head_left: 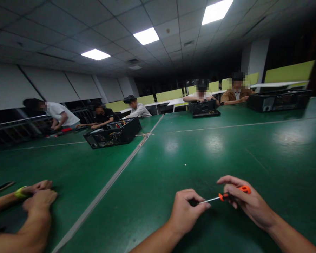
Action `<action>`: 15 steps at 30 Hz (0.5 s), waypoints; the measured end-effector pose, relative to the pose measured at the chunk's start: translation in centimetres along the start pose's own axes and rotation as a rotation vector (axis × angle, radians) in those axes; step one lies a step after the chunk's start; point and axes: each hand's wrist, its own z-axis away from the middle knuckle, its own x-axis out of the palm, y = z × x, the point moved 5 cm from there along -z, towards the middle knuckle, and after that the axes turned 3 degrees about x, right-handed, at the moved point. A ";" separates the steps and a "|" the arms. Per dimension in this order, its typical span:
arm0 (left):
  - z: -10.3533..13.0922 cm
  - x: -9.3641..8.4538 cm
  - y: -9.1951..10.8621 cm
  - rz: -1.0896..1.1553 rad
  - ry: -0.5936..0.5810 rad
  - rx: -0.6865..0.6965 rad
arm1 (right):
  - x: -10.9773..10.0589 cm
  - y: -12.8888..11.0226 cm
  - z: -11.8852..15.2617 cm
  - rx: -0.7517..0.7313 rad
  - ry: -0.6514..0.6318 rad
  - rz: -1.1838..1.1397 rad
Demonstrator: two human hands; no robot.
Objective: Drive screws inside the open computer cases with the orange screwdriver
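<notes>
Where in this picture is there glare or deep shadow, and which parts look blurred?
Head view: lights shine white, and pale glare marks the table; head view: the far background sinks into darkness; head view: a co-worker's arms look soft, the screwdriver clearer.

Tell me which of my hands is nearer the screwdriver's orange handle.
Right. Your right hand holds the orange handle; your left hand is farther off, with its fingertips at the far end of the metal shaft.
</notes>
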 end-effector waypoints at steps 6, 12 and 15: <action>0.0 0.7 -0.9 0.088 -0.104 -0.101 | 0.2 -0.1 -0.4 -0.058 -0.021 -0.039; -0.3 0.0 0.4 -0.013 -0.042 0.040 | 0.0 -0.3 -0.2 -0.039 -0.008 0.007; -0.3 -0.1 0.8 -0.025 -0.040 0.055 | -0.1 -0.2 -0.2 -0.026 -0.009 0.023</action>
